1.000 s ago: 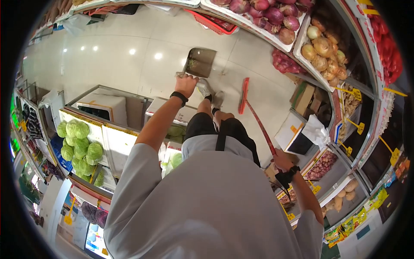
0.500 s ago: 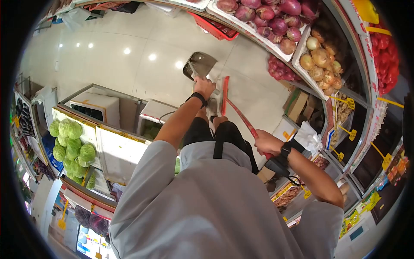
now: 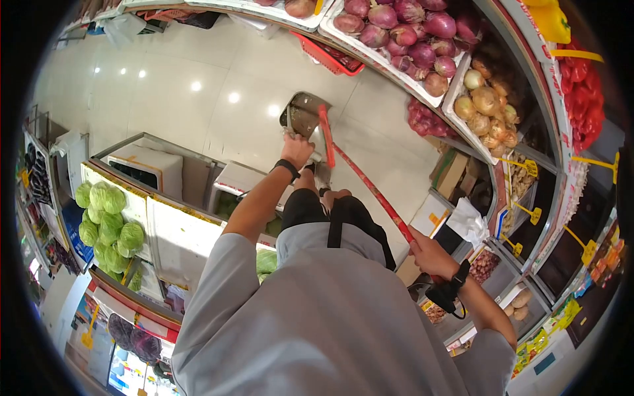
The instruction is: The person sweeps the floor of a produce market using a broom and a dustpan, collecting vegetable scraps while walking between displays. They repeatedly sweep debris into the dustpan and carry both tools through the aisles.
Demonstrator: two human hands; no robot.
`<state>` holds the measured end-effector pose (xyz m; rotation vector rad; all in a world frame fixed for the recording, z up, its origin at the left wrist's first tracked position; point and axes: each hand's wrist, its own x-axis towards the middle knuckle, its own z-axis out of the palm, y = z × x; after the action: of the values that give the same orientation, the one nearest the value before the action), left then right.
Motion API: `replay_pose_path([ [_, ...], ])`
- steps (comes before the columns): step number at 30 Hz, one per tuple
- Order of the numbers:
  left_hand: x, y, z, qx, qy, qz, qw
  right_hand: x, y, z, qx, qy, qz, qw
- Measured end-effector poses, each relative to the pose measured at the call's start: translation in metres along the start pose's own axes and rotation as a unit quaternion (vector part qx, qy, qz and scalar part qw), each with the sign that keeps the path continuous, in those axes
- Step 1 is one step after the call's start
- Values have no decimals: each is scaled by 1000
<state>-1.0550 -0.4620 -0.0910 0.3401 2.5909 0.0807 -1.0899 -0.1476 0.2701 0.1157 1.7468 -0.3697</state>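
Observation:
My left hand point(image 3: 297, 150) is closed around the handle of a dark long-handled dustpan point(image 3: 308, 113). The pan rests on the tiled floor, and small bits of debris seem to lie in it. A red broom point(image 3: 370, 186) slants across the floor, its upper shaft gripped in my right hand point(image 3: 430, 256). Its narrow red head point(image 3: 327, 137) lies along the dustpan's right side, the far end overlapping the pan's edge in this view. Whether the bristles touch the pan cannot be made out. My feet are partly hidden just below the broom head.
Red onions point(image 3: 422, 39) and yellow onions point(image 3: 487, 102) fill boxes on the right-hand shelf. A red basket point(image 3: 328, 54) stands on the floor beyond the dustpan. To the left, cabbages point(image 3: 111, 224) sit on a stand beside a white foam box point(image 3: 146, 168). Cardboard point(image 3: 452, 173) lies under the right shelf.
The broom head has swung left, up against the dustpan. My right hand has moved down and to the right with the shaft, while my left hand has shifted slightly left.

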Motion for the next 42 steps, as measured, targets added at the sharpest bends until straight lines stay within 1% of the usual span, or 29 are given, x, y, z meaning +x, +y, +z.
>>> replay_pose_path([
  [1,-7,-4,-1,1,21,-7,1000,-2,7,0,-9,8,0,1000],
  [6,-30,-28,7,-6,34,-24,999,-2,42,6,-36,48,-9,998],
  [9,-37,-37,2,-4,35,-37,999,0,49,4,-55,55,18,997],
  [12,-34,-40,-3,-18,26,-50,998,7,66,6,-82,73,-17,994],
  [15,-28,-37,-6,-29,21,-71,997,12,66,5,-76,51,16,996],
  [17,-23,-34,-12,-22,12,-77,997,18,68,7,-91,42,16,995],
  [21,-16,-35,-2,-33,15,-84,996,40,70,13,-121,12,19,992],
  [24,-13,-39,3,-36,20,-83,996,57,59,20,-149,-1,4,989],
  [27,-12,-41,5,-43,24,-79,996,74,26,27,-141,-28,12,990],
  [30,-9,-39,5,-41,20,-76,996,87,-4,40,-128,-36,0,991],
  [33,-7,-34,2,-43,16,-79,996,85,-38,44,-152,-28,-63,986],
  [36,-8,-31,2,-32,14,-80,996,83,-48,42,-158,-35,-94,982],
  [38,-8,-33,3,-20,11,-89,996,67,-49,37,-159,-17,-72,984],
  [39,-11,-33,3,-30,12,-92,995,55,-45,37,-159,-10,-59,985],
  [42,-16,-38,-2,-51,13,-99,994,31,-20,30,-164,5,-81,983],
])
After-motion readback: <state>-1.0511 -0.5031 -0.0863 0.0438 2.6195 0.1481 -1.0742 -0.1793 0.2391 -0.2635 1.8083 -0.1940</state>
